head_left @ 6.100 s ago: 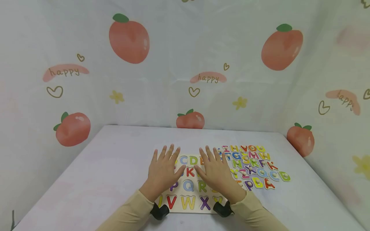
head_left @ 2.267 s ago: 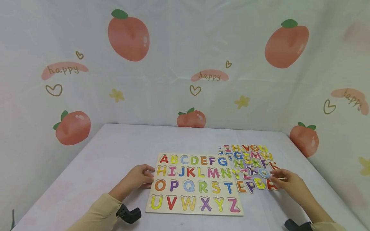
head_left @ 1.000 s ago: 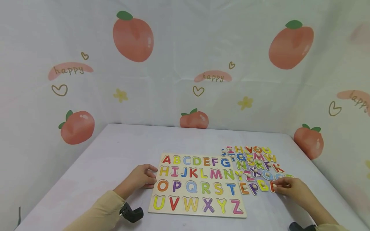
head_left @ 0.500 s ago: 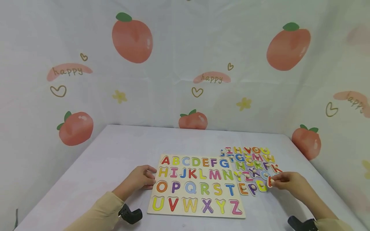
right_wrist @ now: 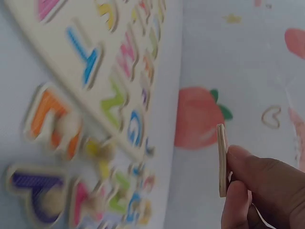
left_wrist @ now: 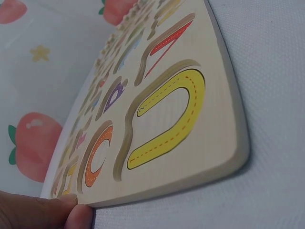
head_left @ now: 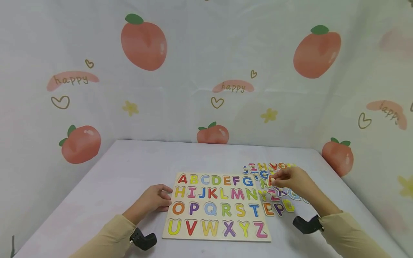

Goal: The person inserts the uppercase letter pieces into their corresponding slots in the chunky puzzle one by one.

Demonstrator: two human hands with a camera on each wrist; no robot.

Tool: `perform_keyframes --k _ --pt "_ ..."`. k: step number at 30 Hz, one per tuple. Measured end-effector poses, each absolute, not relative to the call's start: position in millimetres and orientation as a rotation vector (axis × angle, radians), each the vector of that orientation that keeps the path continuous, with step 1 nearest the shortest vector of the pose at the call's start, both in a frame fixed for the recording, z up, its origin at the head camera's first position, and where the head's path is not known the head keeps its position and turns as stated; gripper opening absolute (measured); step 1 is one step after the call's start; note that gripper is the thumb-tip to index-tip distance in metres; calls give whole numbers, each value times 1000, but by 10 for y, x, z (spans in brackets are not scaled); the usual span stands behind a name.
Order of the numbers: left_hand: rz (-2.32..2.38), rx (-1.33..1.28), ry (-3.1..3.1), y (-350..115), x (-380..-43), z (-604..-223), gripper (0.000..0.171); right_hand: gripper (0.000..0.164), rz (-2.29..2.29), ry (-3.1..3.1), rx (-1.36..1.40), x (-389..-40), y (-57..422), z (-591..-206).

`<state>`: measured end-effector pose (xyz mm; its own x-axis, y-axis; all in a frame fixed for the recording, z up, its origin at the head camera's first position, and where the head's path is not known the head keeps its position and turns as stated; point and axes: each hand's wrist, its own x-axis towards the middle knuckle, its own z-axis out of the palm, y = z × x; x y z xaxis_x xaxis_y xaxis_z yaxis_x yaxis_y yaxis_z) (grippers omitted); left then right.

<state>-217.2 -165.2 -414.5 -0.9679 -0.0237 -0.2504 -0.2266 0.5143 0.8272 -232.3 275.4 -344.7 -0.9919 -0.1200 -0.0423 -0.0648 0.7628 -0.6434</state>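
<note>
At left edge of board [head_left: 218,211], left hand [head_left: 153,202] loosely touching, right hand [head_left: 293,181] pinching letter [right_wrist: 222,162] aloft, beyond right edge

2 hands total: left hand [head_left: 152,200] at 9 o'clock from the board, right hand [head_left: 297,181] between 2 and 3, plus 2 sleeves [head_left: 106,234] and 2 black wrist gadgets [head_left: 145,239]. Just 1 board [head_left: 199,231] with 26 slots [head_left: 210,208] (rows of 7, 7, 6, 6). 1 held letter [head_left: 270,181]. The loose letters [head_left: 279,209], 2 to 3 o'clock, overlap too much to count. Backdrop: 5 clear peaches [head_left: 144,46], 3 flowers [head_left: 269,115], 5 whole hearts [head_left: 217,103].
</note>
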Motion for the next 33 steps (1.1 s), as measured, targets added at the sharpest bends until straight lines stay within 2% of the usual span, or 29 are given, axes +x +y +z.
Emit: perform_keyframes --k 12,26,33 --pt "1426 -223 2557 -1649 -2173 -4134 41 16 -1203 2810 -383 -2670 1869 -3298" --pt "1425 -183 2564 -1680 -2190 -4166 42 10 -1352 2651 -500 -2993 922 -3397" --pt "1435 -183 2549 -1667 -2171 -4146 41 9 -1345 2666 -485 -3036 511 -3540"
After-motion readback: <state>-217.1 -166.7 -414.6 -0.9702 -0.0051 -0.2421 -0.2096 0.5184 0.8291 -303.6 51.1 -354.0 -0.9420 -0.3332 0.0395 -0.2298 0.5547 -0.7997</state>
